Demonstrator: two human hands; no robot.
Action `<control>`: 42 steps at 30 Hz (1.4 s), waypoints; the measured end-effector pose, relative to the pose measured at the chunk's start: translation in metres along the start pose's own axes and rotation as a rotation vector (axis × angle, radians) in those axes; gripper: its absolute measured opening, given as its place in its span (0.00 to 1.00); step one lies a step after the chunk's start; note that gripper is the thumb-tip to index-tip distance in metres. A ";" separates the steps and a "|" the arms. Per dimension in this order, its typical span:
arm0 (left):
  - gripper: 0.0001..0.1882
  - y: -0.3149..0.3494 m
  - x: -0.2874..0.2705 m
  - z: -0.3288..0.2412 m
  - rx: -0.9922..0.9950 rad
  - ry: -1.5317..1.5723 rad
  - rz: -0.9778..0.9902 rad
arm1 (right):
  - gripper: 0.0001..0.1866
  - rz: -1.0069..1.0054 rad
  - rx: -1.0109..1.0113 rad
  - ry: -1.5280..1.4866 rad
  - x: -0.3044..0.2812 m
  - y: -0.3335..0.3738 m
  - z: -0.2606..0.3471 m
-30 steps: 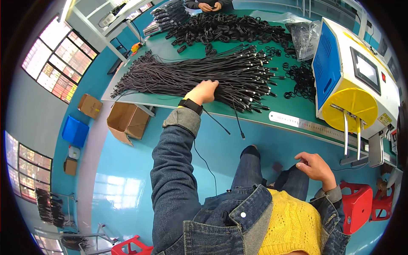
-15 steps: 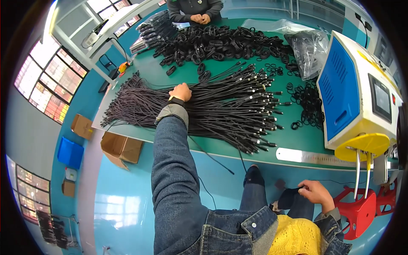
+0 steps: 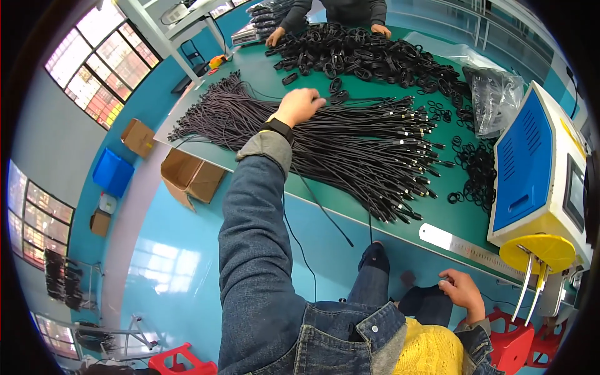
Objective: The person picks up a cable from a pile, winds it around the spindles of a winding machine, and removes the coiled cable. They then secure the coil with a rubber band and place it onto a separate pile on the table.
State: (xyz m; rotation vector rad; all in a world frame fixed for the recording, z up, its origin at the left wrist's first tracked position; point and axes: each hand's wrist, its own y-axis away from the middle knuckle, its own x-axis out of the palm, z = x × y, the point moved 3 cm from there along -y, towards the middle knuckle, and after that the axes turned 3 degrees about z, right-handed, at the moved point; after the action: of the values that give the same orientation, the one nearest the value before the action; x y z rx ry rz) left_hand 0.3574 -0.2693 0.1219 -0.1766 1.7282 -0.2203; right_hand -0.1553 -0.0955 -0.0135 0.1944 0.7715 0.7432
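Green tabletop (image 3: 253, 67): a heap of coiled black cables (image 3: 369, 56) blocks the far side; black rings (image 3: 478, 169) and a white-and-blue machine (image 3: 524, 165) stand right. Between lies a spread of long cables (image 3: 356, 147), its axis left to right, slanting nearer rightward, pale-tipped ends towards the machine. Left hand (image 3: 297, 107) over it, right hand (image 3: 464, 291) by the lap: fingers curled; I cannot tell whether either grips anything.

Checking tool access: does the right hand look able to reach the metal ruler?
Likely yes: nothing covers the left part of the metal ruler, at the table edge near the right hand.
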 end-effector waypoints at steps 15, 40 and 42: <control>0.06 0.148 0.005 -0.137 0.392 0.119 -0.367 | 0.14 -0.106 -0.244 0.095 0.016 0.081 0.026; 0.04 0.257 0.000 -0.365 0.623 0.668 0.046 | 0.21 -1.498 -0.660 0.804 -0.027 0.229 0.023; 0.04 0.260 -0.002 -0.376 0.698 0.685 0.158 | 0.21 -1.516 -0.595 0.842 -0.034 0.237 0.021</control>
State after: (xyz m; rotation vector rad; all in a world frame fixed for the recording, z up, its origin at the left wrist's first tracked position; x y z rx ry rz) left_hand -0.0117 0.0007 0.1204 0.6111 2.2065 -0.8191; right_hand -0.2846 0.0571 0.1198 -1.2158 1.1505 -0.4966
